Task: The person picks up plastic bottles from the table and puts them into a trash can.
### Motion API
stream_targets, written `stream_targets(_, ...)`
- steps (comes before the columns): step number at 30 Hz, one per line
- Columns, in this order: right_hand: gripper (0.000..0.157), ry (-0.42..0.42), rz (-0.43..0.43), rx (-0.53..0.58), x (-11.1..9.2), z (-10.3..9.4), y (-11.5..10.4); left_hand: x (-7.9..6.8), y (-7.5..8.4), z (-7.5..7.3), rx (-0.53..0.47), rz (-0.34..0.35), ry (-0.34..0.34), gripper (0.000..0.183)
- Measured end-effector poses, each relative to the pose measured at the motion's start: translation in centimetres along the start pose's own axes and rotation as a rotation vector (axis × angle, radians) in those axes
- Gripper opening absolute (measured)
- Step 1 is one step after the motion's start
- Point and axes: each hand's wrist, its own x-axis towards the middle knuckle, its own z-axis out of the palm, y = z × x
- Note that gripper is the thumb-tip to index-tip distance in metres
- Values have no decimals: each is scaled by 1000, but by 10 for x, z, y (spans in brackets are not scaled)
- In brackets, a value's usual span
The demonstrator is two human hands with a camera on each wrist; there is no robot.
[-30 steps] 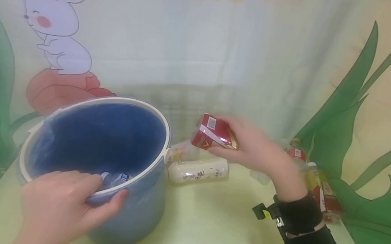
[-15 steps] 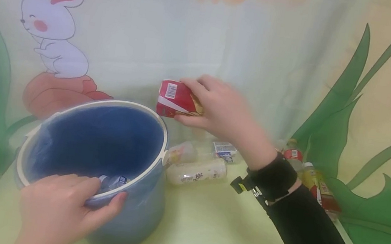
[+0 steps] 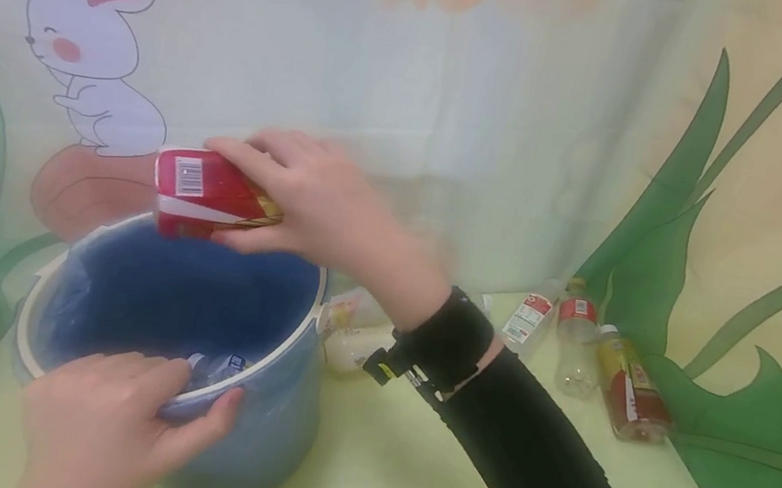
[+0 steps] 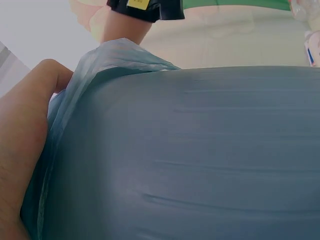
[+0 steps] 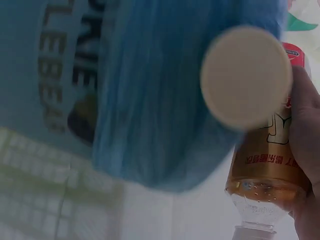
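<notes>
My left hand [image 3: 108, 413] grips the near rim of a blue bin [image 3: 255, 443], thumb outside and fingers over the edge. A thin blue liner bag [image 4: 75, 90] folds over that rim in the left wrist view. Above the bin's far rim, my right hand [image 3: 323, 213] holds a plastic drink bottle [image 3: 208, 196] with a red and gold label, tilted sideways with its base to the left. In the right wrist view the same bottle [image 5: 270, 160] shows its clear neck and cap pointing down. Inside the bin, a clear plastic bottle [image 3: 220, 370] lies near the left fingers.
A pale bottle [image 3: 348, 347] lies right of the bin, partly behind the right wrist. Further right lie a clear bottle with a red-and-white label [image 3: 527, 319], a red-labelled bottle [image 3: 577, 339] and a yellow-and-red one [image 3: 631, 385]. A printed curtain [image 3: 458, 102] stands behind the table.
My right hand has carried the red and gold bottle leftward, from above the table to above the bin. The left hand keeps its grip on the rim.
</notes>
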Motion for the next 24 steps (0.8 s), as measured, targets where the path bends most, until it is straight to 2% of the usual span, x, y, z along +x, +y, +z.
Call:
stream_targets(4,89,28,-70,19,12,16,-15,0,0,-2,-4,-9,-19,64)
stream_targets(7,88,43,-105,138,14,28,-23,0,2,-1,10,-4,-13,64)
stream_targets(9,87,23,-99,237,14,35,-26,0,3,0,12,2,6,63)
stream_targets(12,88,-69,-21,356,10,42,-28,1,5,2,8,14,17,62)
stream_targets(15,87,-177,76,425,8,47,-29,2,6,3,9,23,16,61)
stream_targets(17,85,-236,104,465,7,50,-27,3,7,3,9,27,24,61)
stream_targets(24,81,-506,87,483,6,63,-22,5,9,3,-5,28,72,61)
